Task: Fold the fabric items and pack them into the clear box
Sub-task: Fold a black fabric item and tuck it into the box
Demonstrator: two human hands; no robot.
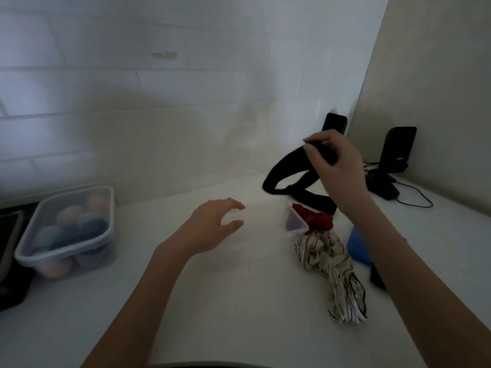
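My right hand (336,160) grips one end of a long black fabric item (289,179), lifted above the white table; the rest of it loops down and lies on the table by the wall. My left hand (215,224) hovers over the middle of the table with fingers spread and curved, holding nothing. A crumpled cream fabric with dark lines (334,272) lies in front of my right forearm. A red fabric (318,219) sits bunched against a small clear plastic piece (295,224). The clear box (69,229) at the left holds several rolled fabric balls.
A blue item (357,245) lies partly hidden behind my right forearm. Two black speakers (396,152) with cables stand in the back right corner. Dark objects (10,261) sit at the far left edge. The white wall stands close behind the table (239,301).
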